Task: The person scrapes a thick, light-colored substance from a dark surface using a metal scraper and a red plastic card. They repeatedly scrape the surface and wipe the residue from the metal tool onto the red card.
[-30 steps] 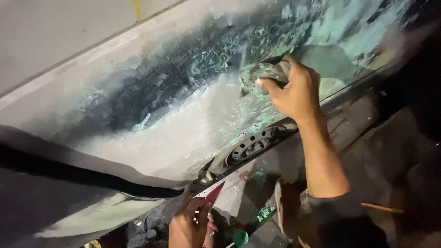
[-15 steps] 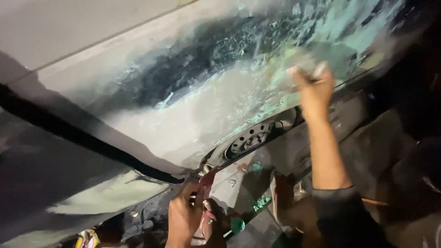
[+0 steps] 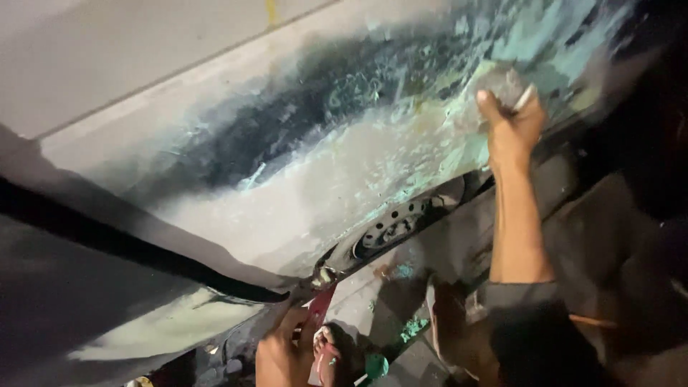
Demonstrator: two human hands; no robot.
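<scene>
My right hand (image 3: 510, 132) is raised against a car body panel (image 3: 322, 179), gripping a grey wadded sanding pad (image 3: 502, 84) pressed to the surface at the upper right. The panel is rubbed down, with dark patches, pale filler and greenish smears. My left hand (image 3: 281, 352) sits low at the bottom edge, beside a bare foot (image 3: 328, 357) and just under a small red piece (image 3: 320, 304). Its fingers are curled; whether it holds anything is unclear.
A dark wheel with round holes (image 3: 390, 228) shows under the panel's lower edge. A black trim strip (image 3: 129, 247) runs across the left. Green flecks (image 3: 412, 328) lie on the grey ground below. Dark shadow fills the right side.
My right hand has swept the pad up and to the right along the panel. The left hand has stayed low near the foot, and the view has shifted slightly.
</scene>
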